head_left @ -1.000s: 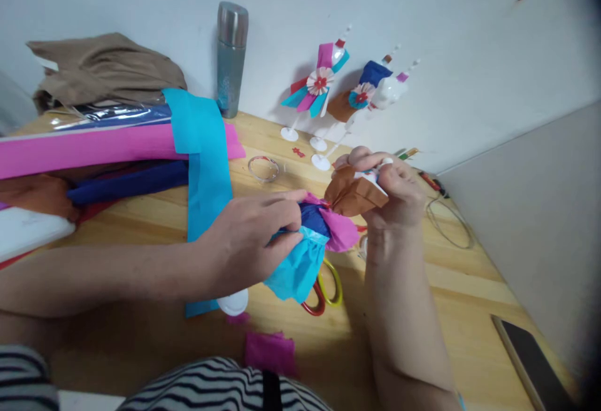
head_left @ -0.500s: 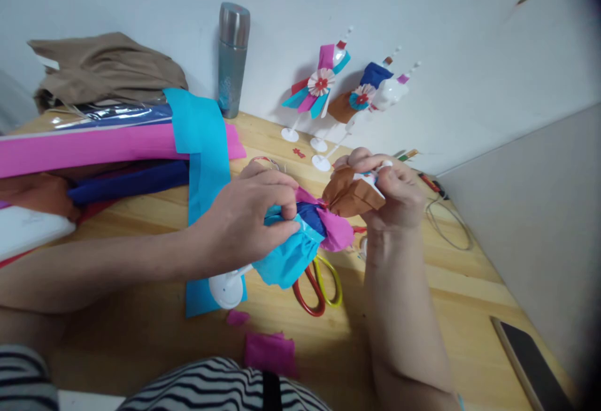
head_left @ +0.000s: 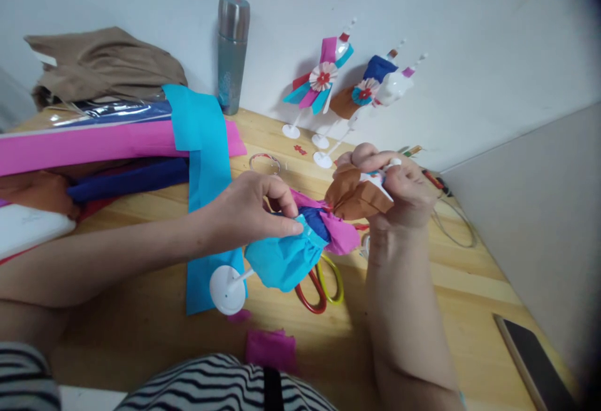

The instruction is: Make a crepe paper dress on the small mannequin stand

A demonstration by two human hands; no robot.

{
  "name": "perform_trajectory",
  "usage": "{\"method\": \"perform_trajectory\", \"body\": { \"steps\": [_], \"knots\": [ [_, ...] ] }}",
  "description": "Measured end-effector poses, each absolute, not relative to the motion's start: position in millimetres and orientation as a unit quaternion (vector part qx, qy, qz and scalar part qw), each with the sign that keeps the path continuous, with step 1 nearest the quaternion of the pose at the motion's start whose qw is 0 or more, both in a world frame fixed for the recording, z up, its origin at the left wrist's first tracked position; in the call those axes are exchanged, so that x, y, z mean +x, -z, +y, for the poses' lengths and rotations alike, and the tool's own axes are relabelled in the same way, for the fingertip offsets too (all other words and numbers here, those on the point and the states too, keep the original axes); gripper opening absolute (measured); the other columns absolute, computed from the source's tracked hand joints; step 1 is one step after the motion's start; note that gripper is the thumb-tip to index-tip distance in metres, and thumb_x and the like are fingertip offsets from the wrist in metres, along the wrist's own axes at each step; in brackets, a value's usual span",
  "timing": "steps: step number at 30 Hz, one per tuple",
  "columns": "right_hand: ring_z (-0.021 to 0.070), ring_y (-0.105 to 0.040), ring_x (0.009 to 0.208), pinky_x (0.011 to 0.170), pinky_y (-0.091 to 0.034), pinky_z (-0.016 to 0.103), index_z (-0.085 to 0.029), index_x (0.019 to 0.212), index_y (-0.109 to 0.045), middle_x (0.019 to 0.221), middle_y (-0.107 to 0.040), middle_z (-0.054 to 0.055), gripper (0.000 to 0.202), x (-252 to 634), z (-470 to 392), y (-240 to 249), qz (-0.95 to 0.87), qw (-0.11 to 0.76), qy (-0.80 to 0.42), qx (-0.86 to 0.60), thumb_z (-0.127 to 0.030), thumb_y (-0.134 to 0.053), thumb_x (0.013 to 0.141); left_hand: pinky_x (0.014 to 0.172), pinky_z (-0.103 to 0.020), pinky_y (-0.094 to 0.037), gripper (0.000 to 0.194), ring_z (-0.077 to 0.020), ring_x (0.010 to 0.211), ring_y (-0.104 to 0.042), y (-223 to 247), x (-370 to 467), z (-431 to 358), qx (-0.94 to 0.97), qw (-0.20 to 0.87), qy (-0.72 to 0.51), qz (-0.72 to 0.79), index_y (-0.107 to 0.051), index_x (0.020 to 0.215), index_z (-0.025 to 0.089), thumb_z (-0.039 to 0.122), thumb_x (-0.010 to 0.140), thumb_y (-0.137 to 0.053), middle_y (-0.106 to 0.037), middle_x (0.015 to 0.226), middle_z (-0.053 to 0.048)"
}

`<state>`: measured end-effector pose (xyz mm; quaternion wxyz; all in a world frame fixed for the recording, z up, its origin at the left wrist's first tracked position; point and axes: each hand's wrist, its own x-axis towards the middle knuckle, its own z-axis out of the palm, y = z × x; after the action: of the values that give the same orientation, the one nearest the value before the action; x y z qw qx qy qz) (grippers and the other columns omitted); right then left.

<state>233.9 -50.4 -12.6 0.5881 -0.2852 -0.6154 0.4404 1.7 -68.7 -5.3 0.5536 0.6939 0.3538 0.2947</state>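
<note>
A doll-like figure on a white stand (head_left: 227,290) is held tilted in the air between my hands. It wears a light-blue crepe paper skirt (head_left: 277,259), a dark-blue middle, pink side pieces and a brown piece (head_left: 355,195) at its upper end. My left hand (head_left: 265,207) pinches the gathered top edge of the skirt between thumb and fingers. My right hand (head_left: 394,185) is closed around the figure's upper end, beside the brown piece; a white tip shows past the thumb. Below the skirt lie scissors (head_left: 331,280) with red and yellow handles, their blades hidden.
Several finished figures (head_left: 323,79) stand by the wall. A steel flask (head_left: 233,54) is left of them. Rolls of pink crepe paper (head_left: 94,148), a light-blue strip (head_left: 206,173) and a brown bag (head_left: 107,63) fill the left. A phone (head_left: 533,361) lies right; pink scraps (head_left: 271,348) lie in front.
My left hand has turned slightly and its fingers have drawn together at the skirt's top edge. The figure has shifted a little, showing more of its white base. My right hand keeps its hold.
</note>
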Motion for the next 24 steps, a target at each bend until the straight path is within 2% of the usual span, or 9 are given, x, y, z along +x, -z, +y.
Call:
{"method": "perform_trajectory", "body": {
  "steps": [5,9,13,19,24],
  "knots": [
    [0.0196,-0.06,0.075,0.074,-0.05,0.039,-0.029,0.075,-0.08,0.069,-0.056,0.001,0.021,231,-50,14,-0.625,0.578,-0.449,-0.271,-0.05,-0.079,0.071,0.049,-0.02,-0.036,0.018,-0.0076,0.054,-0.049,8,3,-66,0.632,0.632,-0.263,0.363,-0.059,0.059,0.015,0.026,0.06,-0.073,-0.056,0.056,0.003],
    [0.0215,-0.061,0.076,0.075,-0.052,0.042,-0.03,0.075,-0.08,0.068,-0.054,0.001,0.022,229,-50,14,-0.623,0.578,-0.451,-0.271,-0.052,-0.079,0.072,0.048,-0.019,-0.033,0.026,-0.0066,0.053,-0.045,12,4,-65,0.626,0.63,-0.27,0.371,-0.052,0.059,0.016,0.027,0.058,-0.076,-0.051,0.056,0.005],
    [0.0201,-0.061,0.076,0.075,-0.052,0.04,-0.03,0.075,-0.08,0.07,-0.057,0.001,0.021,228,-51,15,-0.622,0.584,-0.448,-0.268,-0.051,-0.078,0.072,0.05,-0.019,-0.033,0.033,-0.0061,0.056,-0.045,16,4,-64,0.606,0.637,-0.278,0.386,-0.048,0.062,0.017,0.025,0.055,-0.079,-0.05,0.06,0.006],
    [0.0213,-0.06,0.074,0.074,-0.052,0.041,-0.033,0.071,-0.079,0.068,-0.055,0.001,0.02,226,-53,13,-0.62,0.582,-0.442,-0.285,-0.053,-0.08,0.069,0.047,-0.02,-0.031,0.033,-0.0064,0.052,-0.043,20,3,-61,0.542,0.732,-0.212,0.352,-0.049,0.067,0.017,0.026,0.058,-0.08,-0.048,0.059,0.007],
    [0.0211,-0.061,0.075,0.072,-0.052,0.039,-0.033,0.066,-0.078,0.067,-0.056,0.001,0.022,223,-54,11,-0.603,0.591,-0.439,-0.307,-0.054,-0.082,0.064,0.046,-0.021,-0.032,0.03,-0.0069,0.049,-0.044,23,4,-61,0.463,0.803,-0.187,0.325,-0.05,0.063,0.018,0.023,0.059,-0.079,-0.051,0.055,0.006]
  ]
}}
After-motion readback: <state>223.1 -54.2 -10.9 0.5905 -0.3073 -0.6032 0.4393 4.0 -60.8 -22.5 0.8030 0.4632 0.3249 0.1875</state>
